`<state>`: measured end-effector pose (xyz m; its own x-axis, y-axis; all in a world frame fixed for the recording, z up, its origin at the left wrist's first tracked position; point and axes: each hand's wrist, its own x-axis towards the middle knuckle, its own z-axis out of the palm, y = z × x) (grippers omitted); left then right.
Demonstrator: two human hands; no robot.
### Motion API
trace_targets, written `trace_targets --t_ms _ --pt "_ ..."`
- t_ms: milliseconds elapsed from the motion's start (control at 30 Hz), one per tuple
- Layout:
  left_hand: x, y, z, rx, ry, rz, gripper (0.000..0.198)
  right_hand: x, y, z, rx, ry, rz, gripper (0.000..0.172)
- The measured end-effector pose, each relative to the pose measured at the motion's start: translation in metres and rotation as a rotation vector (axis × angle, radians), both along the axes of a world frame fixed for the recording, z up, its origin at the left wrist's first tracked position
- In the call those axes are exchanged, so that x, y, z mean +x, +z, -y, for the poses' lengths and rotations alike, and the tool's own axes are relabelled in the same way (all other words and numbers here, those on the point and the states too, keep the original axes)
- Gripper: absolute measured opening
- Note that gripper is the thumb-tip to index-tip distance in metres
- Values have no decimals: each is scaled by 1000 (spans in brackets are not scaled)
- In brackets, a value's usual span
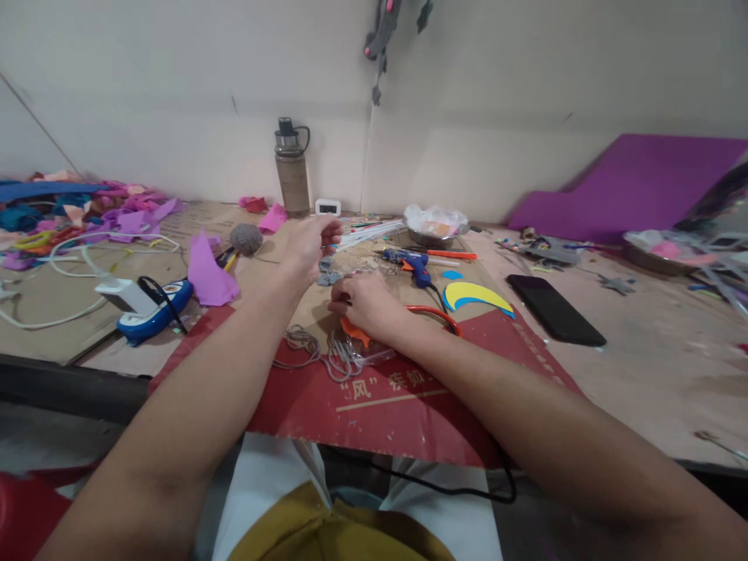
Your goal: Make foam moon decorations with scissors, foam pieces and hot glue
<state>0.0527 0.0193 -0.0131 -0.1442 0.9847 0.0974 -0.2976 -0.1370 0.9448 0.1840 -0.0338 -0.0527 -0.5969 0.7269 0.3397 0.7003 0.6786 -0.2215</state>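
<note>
My left hand [311, 248] is raised over the middle of the cardboard, its fingers curled together; whatever they hold is too small or hidden to name. Grey felt-like pieces [328, 274] lie just below it. My right hand [369, 305] is lower and closer to me, fingers bent in a pinch, their contents unclear. Under its palm an orange cut piece [354, 332] shows beside a clear plastic bag [377, 357]. Coils of grey cord [344, 360] lie in front of the right hand. Beyond it rests a blue glue gun [414, 265].
To the right are yellow and blue crescents [476, 296], a black phone [555, 310] and a metal bowl [437, 234]. A bottle [292, 175] stands by the wall. At left sit a blue power strip [155, 312], grey yarn ball [246, 238] and felt scraps [134, 222].
</note>
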Motion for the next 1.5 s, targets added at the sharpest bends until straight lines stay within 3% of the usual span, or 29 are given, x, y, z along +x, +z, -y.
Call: trace_targets --t_ms 267,567,800,1000,1167,1267,1367,1500 --pt "1 -1 2 64 -63 -138 14 0 6 5 -42 -37 55 23" --pt "4 -1 6 61 -65 -242 18 2 2 4 56 -15 31 14" --pt "4 0 7 81 -90 -388 16 2 2 4 -21 -10 -43 3" --pt "6 2 10 66 -79 -454 15 2 2 4 -113 38 -113 23" --pt "5 2 8 60 -81 -500 16 2 2 3 -125 51 -175 28" --pt "3 -1 5 104 -65 -534 16 11 9 0 -105 12 -263 28" --pt "0 -6 1 133 -29 -638 17 30 16 -8 -68 -123 -362 27" --pt "-3 -13 -3 124 -79 -888 16 56 15 -24 -79 -339 -260 23"
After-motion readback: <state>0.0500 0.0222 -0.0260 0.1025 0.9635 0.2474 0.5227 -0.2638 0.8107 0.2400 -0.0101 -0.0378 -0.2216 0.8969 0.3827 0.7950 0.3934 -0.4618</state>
